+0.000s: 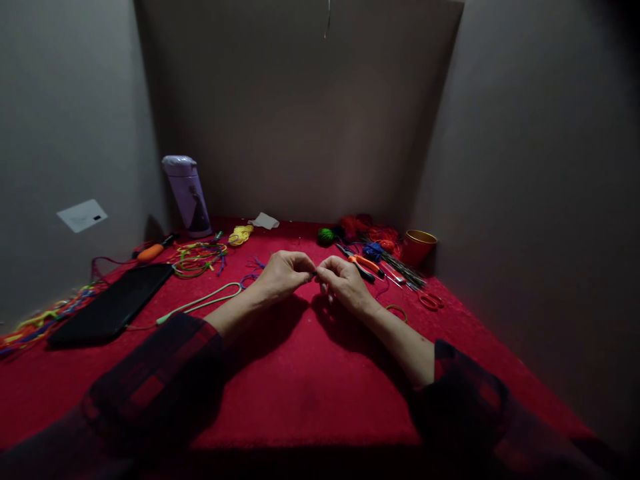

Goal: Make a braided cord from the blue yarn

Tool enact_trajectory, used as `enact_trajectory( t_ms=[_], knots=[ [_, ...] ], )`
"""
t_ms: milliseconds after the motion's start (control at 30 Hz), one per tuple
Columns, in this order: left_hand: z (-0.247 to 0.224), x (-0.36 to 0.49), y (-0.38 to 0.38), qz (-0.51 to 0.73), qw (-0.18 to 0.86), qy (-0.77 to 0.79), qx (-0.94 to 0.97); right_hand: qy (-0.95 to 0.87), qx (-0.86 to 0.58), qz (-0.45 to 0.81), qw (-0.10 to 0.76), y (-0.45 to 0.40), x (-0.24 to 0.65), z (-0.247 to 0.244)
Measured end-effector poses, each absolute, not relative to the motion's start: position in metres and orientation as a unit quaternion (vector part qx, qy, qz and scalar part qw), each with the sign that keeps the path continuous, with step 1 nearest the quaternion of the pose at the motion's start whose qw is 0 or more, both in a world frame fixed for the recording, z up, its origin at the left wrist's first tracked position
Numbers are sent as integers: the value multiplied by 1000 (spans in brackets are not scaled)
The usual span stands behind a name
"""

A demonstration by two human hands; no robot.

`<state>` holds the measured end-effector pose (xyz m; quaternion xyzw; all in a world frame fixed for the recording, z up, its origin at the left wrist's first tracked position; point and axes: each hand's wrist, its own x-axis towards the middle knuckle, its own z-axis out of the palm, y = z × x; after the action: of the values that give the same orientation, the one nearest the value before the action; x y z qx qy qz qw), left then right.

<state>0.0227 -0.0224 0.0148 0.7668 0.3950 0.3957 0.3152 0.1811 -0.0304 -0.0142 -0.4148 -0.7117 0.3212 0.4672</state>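
Note:
My left hand (286, 275) and my right hand (346, 285) meet over the middle of the red cloth (305, 380). Thumb and forefinger of each are pinched, the tips almost touching. A tiny dark piece (315, 273) shows between the fingertips, too small to name. Blue-purple cord (251, 272) lies on the cloth just beyond my left hand. A pale green cord loop (210, 299) stretches beside my left wrist. Orange-handled pliers (367, 265) rest past my right hand, with a small greenish ring of cord (399, 311) near that wrist.
At the left are a purple flask (187, 197), a black tablet-like slab (115, 303), an orange-handled tool (151, 252) and coloured cords (197, 259). Yellow yarn (241, 235) lies behind. At the right stand a red cup (419, 248), yarn balls (326, 237) and red scissors (430, 301). Grey walls enclose the table.

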Motion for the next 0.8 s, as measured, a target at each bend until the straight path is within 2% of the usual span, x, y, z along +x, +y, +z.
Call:
enact_trajectory(
  t_ms=[133,333,633,800],
  knots=[
    [15,21,-21,364,282,415,785,-716,-419,306,467,-29,181,-16],
    [25,23,-29,340,431,451,703,-719,-412,301,471,-26,181,-18],
    [20,17,-25,350,556,399,640,-666,-333,437,504,-31,178,-10],
    [20,18,-26,364,549,394,641,-648,-321,448,526,-30,177,-11]
  ],
)
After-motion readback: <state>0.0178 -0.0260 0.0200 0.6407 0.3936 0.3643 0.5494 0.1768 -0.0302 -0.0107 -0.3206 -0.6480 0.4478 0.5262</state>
